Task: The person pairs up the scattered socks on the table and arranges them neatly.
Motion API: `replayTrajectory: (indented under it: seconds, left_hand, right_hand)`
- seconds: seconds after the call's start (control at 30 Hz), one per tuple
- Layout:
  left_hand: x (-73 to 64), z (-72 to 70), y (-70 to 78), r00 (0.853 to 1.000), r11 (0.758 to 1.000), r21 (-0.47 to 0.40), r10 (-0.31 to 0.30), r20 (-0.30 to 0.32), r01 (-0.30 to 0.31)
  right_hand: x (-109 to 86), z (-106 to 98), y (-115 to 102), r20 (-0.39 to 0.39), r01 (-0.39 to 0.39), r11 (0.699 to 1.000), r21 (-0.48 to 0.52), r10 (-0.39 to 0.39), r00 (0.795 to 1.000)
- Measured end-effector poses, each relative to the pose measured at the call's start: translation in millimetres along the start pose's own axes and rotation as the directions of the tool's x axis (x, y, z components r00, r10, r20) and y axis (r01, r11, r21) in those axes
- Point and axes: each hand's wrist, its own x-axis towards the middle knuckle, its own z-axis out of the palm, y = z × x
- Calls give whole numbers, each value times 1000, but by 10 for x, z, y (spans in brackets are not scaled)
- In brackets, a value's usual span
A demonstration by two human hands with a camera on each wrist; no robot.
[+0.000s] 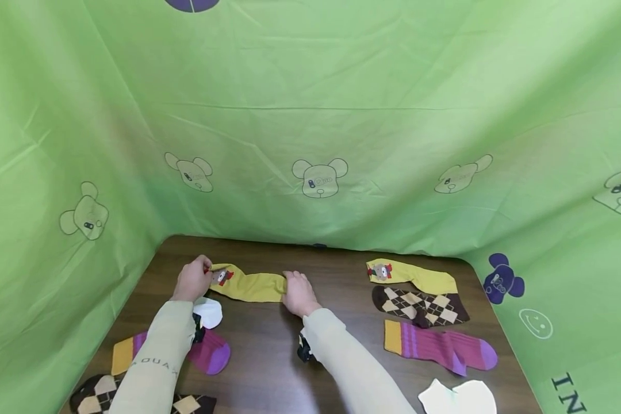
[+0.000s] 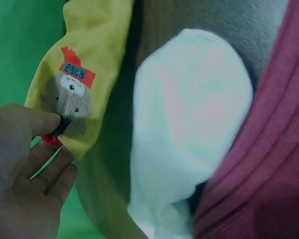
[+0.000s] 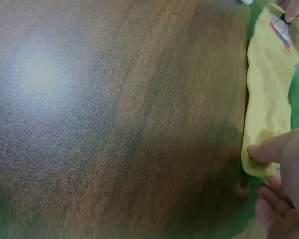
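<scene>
A yellow sock (image 1: 256, 286) with a bear-face patch is stretched sideways between both hands at the back left of the table. My left hand (image 1: 192, 279) pinches its patterned end between thumb and fingers; in the left wrist view the thumb presses beside the bear patch (image 2: 70, 99). At the sock's other end, my right hand (image 1: 299, 293) pinches the fabric, thumb on top, as the right wrist view shows. Just below the left hand lies a white sock (image 2: 189, 114), next to a ribbed purple sock (image 2: 269, 164).
On the right lie another yellow sock (image 1: 429, 279), a brown argyle sock (image 1: 445, 310), a purple sock (image 1: 434, 344) and a white sock (image 1: 460, 398). A second argyle sock (image 1: 95, 397) is partly hidden under the left sleeve. Green cloth (image 1: 321, 132) hangs around the table (image 1: 269, 356).
</scene>
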Motion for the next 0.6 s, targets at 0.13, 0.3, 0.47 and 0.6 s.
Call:
replayTrajectory:
  seconds: [0.13,0.3,0.47,0.6]
  left_hand:
    - [5,-16,81,1000,999,-35,19,-4,-20]
    - [13,7,149,995,994,-58,86,-43,-89]
    - [15,91,225,989,989,-88,107,-101,-116]
    - [10,143,312,991,984,-155,66,-118,-85]
  right_hand:
    - [-18,-70,-13,14,-48,997,58,47,999]
    - [-16,-88,1,4,-66,983,169,66,998]
    - [5,-97,41,-29,-105,936,337,122,992]
    - [21,-155,58,-65,-133,902,410,175,982]
